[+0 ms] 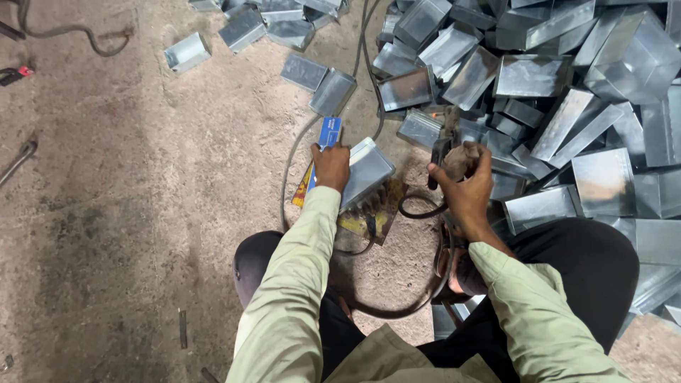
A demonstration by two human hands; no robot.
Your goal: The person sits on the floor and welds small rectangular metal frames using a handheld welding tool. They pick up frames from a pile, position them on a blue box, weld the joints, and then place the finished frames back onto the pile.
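My left hand (330, 166) presses down on a shiny sheet-metal box (367, 170) that lies tilted on the concrete floor in front of my knees. Under the box sit a flat yellow and blue packet (327, 132) and a yellow piece with a wire brush (374, 213). My right hand (464, 186) grips a dark welding holder (445, 152) wrapped in cloth, just right of the box. A black cable (418, 213) loops from the holder down past my legs. An orange glow shows near the holder's tip.
A big heap of several similar metal boxes (546, 78) fills the upper right. A few loose boxes (187, 52) lie at the top left. Cables (294, 152) run across the floor; a tool (19, 159) rests at the left edge on the concrete floor (128, 213).
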